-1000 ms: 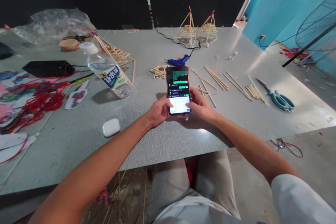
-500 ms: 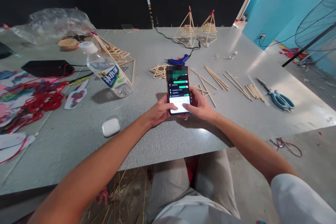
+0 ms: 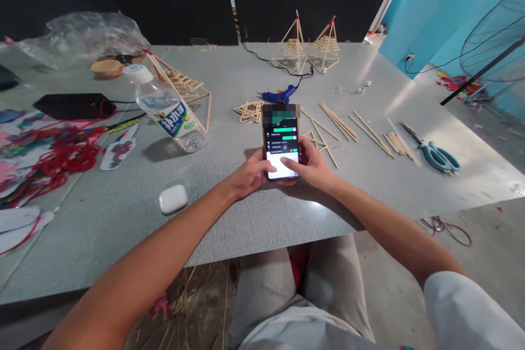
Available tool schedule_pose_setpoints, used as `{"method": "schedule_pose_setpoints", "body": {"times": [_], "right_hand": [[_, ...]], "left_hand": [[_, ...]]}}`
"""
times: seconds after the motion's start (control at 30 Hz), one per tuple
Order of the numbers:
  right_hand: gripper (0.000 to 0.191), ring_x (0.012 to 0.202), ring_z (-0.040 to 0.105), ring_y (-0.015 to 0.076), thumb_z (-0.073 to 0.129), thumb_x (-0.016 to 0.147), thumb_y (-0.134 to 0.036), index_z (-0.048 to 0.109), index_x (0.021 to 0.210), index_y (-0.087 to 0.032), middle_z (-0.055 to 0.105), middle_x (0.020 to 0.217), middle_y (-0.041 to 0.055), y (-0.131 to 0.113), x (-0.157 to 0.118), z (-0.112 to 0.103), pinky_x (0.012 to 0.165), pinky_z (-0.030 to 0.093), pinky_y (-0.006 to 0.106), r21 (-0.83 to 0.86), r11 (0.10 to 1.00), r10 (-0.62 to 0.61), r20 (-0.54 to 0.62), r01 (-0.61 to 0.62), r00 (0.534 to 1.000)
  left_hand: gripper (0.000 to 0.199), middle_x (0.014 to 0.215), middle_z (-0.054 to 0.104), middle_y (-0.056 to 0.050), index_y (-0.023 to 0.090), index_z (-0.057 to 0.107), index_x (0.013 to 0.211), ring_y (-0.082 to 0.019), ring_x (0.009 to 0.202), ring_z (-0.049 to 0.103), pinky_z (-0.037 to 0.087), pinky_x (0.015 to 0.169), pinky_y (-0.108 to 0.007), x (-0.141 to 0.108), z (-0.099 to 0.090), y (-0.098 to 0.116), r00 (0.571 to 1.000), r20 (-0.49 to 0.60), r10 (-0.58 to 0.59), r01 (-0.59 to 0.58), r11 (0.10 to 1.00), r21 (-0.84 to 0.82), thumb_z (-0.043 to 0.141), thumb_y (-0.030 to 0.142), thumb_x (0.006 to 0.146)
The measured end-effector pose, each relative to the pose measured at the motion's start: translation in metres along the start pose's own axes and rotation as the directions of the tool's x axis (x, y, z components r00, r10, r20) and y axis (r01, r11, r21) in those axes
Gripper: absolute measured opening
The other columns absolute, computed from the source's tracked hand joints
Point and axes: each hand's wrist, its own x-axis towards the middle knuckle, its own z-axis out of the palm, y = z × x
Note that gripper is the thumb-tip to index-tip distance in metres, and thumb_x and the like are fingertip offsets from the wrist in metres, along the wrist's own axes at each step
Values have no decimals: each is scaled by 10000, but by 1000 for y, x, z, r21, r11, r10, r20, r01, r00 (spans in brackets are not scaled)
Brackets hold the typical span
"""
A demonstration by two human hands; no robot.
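Observation:
A smartphone (image 3: 281,139) is held upright over the table, gripped from both sides. Its screen shows a chat with green bubbles and a lit keyboard; the top is pixelated. My left hand (image 3: 251,175) wraps the left edge, its thumb over the keyboard. On the right edge is my right hand (image 3: 315,167), with its thumb reaching across the keys. Just behind the phone lie a blue glue gun (image 3: 279,94) and a star-shaped stick lattice (image 3: 248,111). Beside my right hand is a small frame of glued sticks (image 3: 322,145).
A tilted plastic bottle (image 3: 174,117) leans by a stick pyramid (image 3: 180,82) at left. Nearer is a white earbud case (image 3: 173,199). Loose sticks (image 3: 338,121) and blue-handled scissors (image 3: 438,156) lie right. Two stick pyramids (image 3: 295,46) stand at the back. Red yarn (image 3: 65,161) covers the far left.
The phone has shifted slightly to the right in my hands. My right thumb has moved up and left over the keyboard. The things on the table have stayed put.

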Motion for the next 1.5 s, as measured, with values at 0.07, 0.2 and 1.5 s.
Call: {"method": "schedule_pose_setpoints", "body": {"times": [0.07, 0.2, 1.5], "right_hand": [[692, 1090, 779, 296, 990, 838, -672, 612, 1285, -303, 795, 1201, 78, 1, 0, 1, 972, 696, 519, 3, 1000, -3, -22, 3, 1000], [674, 1108, 780, 307, 976, 852, -665, 617, 1297, -310, 798, 1209, 84, -2, -1, 2, 991, 695, 528, -8, 1000, -12, -20, 11, 1000], [422, 1136, 723, 317, 713, 806, -332, 759, 1223, -288, 817, 1223, 76, -17, -1, -6, 1032, 631, 537, -6, 999, -49, -10, 49, 999]], "left_hand": [[641, 1464, 802, -131, 267, 734, 1361, -435, 1392, 744, 687, 1112, -731, 0, 0, -1, 1000, 9, 1, -1, 1000, -2, 865, 191, 738], [586, 1443, 797, -131, 255, 736, 1312, -428, 1382, 741, 695, 1095, -736, 1, 3, 0, 1000, -29, -5, 6, 1000, 25, 904, 205, 753], [573, 1535, 774, -198, 185, 716, 1387, -519, 1474, 699, 692, 1064, -818, 5, 2, 2, 999, -42, -24, 22, 998, -55, 783, 310, 832]]}}
